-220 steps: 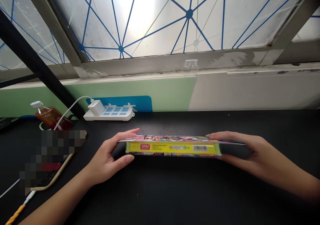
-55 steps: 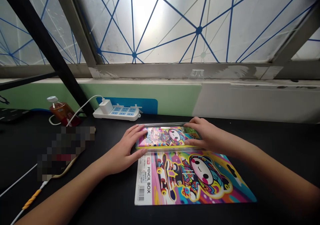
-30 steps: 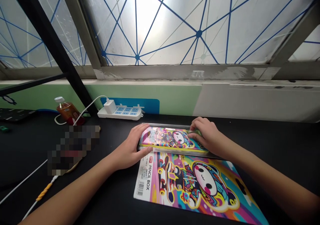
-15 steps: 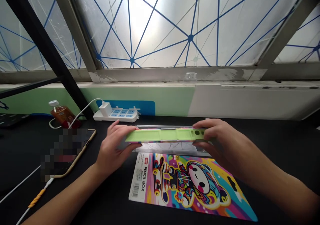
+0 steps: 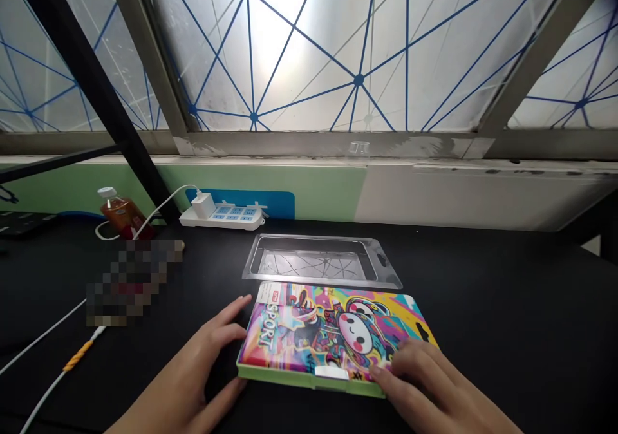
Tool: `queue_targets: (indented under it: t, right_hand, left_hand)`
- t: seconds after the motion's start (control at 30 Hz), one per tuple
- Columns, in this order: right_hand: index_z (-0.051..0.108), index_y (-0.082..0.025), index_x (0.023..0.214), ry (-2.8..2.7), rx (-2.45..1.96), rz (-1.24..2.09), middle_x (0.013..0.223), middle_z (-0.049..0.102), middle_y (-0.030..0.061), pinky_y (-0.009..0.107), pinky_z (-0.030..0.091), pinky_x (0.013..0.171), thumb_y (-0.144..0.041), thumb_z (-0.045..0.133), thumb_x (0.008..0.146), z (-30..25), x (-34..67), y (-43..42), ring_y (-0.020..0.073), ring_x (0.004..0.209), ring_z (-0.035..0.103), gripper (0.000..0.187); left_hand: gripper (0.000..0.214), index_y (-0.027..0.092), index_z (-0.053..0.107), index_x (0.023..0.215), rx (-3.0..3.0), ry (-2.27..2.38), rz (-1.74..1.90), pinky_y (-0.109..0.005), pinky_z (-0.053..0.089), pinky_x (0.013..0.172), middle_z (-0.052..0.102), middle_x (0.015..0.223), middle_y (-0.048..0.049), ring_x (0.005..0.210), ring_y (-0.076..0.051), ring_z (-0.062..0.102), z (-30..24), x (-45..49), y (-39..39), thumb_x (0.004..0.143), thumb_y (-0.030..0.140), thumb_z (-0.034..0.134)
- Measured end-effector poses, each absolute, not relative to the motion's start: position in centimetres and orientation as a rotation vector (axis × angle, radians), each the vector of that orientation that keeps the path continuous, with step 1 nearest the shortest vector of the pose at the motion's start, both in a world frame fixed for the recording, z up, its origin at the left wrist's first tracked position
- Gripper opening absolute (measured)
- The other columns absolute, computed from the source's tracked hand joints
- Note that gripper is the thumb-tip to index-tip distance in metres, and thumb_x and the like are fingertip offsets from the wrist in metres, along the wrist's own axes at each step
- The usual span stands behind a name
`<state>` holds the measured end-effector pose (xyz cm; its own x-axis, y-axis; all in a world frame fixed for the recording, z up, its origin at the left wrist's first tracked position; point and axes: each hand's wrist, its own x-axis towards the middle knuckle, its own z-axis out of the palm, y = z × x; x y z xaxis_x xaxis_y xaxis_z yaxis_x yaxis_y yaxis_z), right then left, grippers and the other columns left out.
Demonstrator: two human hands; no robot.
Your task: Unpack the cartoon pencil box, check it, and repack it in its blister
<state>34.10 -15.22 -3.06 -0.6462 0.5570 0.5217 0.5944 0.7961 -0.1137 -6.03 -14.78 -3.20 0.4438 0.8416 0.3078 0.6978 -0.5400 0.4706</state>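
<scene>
A colourful pencil box (image 5: pixel 318 340) with a green base and a white clasp lies flat near the front of the black table, on top of its printed backing card (image 5: pixel 410 310). My left hand (image 5: pixel 205 363) grips the box's left end, thumb below and fingers along the edge. My right hand (image 5: pixel 425 382) holds the box's front right corner, fingers curled on the lid. The empty clear plastic blister shell (image 5: pixel 318 263) lies just behind the box.
A white power strip (image 5: pixel 224 215) with a charger and cable sits at the back left by the wall. An orange drink bottle (image 5: pixel 118 212) stands further left. A blurred phone (image 5: pixel 132 273) with a cable lies on the left. The black table (image 5: pixel 506 305) stretches right.
The pencil box has been lifted out of the clear shell and brought toward me, set lid-up on the backing card. Both hands came forward with it; the shell stays behind.
</scene>
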Motion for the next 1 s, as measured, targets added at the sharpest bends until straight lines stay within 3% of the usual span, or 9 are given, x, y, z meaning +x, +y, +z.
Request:
queue_targets:
  t: [0.13,0.3,0.4,0.5,0.57,0.63,0.7,0.87,1.0]
  right_hand:
    - [0.073,-0.033,0.130,-2.404,-0.963,-0.012,0.122,0.079,0.0088,0.032,0.066,0.092,-0.032,0.070,0.098,-1.7,34.0,-15.2,0.0271,0.112,0.078,0.032]
    - [0.071,-0.032,0.135,-2.376,-1.072,0.135,0.142,0.073,0.0103,0.038,0.065,0.100,-0.043,0.075,0.095,-1.2,35.0,-14.6,0.0307,0.126,0.073,0.041]
    - [0.076,-0.032,0.124,-2.379,-1.081,0.271,0.136,0.077,0.0085,0.036,0.065,0.099,-0.042,0.073,0.097,-0.3,35.4,-13.8,0.0297,0.123,0.075,0.029]
    - [0.079,-0.031,0.109,-2.375,-1.058,0.360,0.122,0.082,0.0073,0.034,0.067,0.092,-0.037,0.067,0.101,0.8,35.3,-13.0,0.0279,0.114,0.078,0.015]
    - [0.080,-0.031,0.113,-2.405,-1.072,0.376,0.124,0.081,0.0083,0.035,0.068,0.091,-0.042,0.073,0.097,1.3,35.1,-12.8,0.0293,0.113,0.079,0.021]
    - [0.079,-0.031,0.122,-2.455,-1.106,0.378,0.132,0.078,0.0103,0.037,0.067,0.093,-0.050,0.084,0.086,1.4,35.1,-12.9,0.0323,0.116,0.078,0.041]
    - [0.078,-0.031,0.127,-2.490,-1.111,0.381,0.138,0.075,0.0112,0.037,0.066,0.096,-0.049,0.089,0.081,1.4,35.3,-13.1,0.0328,0.119,0.076,0.051]
    - [0.074,-0.033,0.138,-2.505,-1.055,0.391,0.143,0.073,0.0090,0.039,0.064,0.100,-0.038,0.080,0.089,1.5,36.3,-12.8,0.0318,0.123,0.075,0.050]
    - [0.078,-0.034,0.132,-2.420,-1.074,0.383,0.120,0.083,0.0063,0.038,0.069,0.084,-0.036,0.064,0.100,2.0,36.7,-11.2,0.0303,0.102,0.082,0.035]
  left_hand:
    - [0.063,0.038,0.047,0.145,2.146,1.397,0.639,-0.054,0.059,0.110,0.051,0.167,-0.0106,0.144,-0.037,0.060,-2.5,-5.9,-14.6,0.092,0.034,0.081]
    - [0.078,0.038,0.047,0.149,2.053,1.392,0.782,-0.053,0.051,0.119,0.063,0.154,-0.0085,0.143,-0.035,0.061,-3.6,-5.6,-13.9,0.083,0.030,0.088]
    - [0.097,0.040,0.034,0.161,2.038,1.377,0.769,-0.052,0.050,0.119,0.061,0.156,-0.0102,0.143,-0.035,0.061,-3.5,-5.2,-13.7,0.082,0.026,0.088]
    - [0.102,0.040,0.027,0.166,2.030,1.343,0.737,-0.053,0.050,0.118,0.060,0.157,-0.0113,0.142,-0.035,0.061,-2.9,-4.7,-13.4,0.084,0.025,0.085]
    - [0.101,0.040,0.028,0.165,2.042,1.329,0.724,-0.054,0.049,0.119,0.060,0.156,-0.0110,0.142,-0.035,0.061,-2.5,-4.5,-13.3,0.083,0.025,0.086]
    - [0.102,0.041,0.028,0.164,2.057,1.328,0.711,-0.055,0.046,0.120,0.059,0.157,-0.0104,0.143,-0.035,0.059,-2.3,-4.4,-13.2,0.082,0.024,0.086]
    - [0.102,0.042,0.026,0.164,2.067,1.326,0.693,-0.055,0.044,0.122,0.057,0.157,-0.0095,0.145,-0.034,0.056,-2.3,-4.4,-13.2,0.083,0.023,0.086]
    - [0.104,0.048,0.025,0.164,2.072,1.332,0.667,-0.055,0.047,0.120,0.053,0.158,-0.0072,0.146,-0.034,0.054,-2.6,-4.6,-13.3,0.083,0.023,0.086]
    - [0.104,0.046,0.028,0.164,2.104,1.341,0.662,-0.058,0.048,0.119,0.049,0.160,-0.0094,0.147,-0.036,0.053,-2.9,-4.8,-13.3,0.081,0.023,0.087]
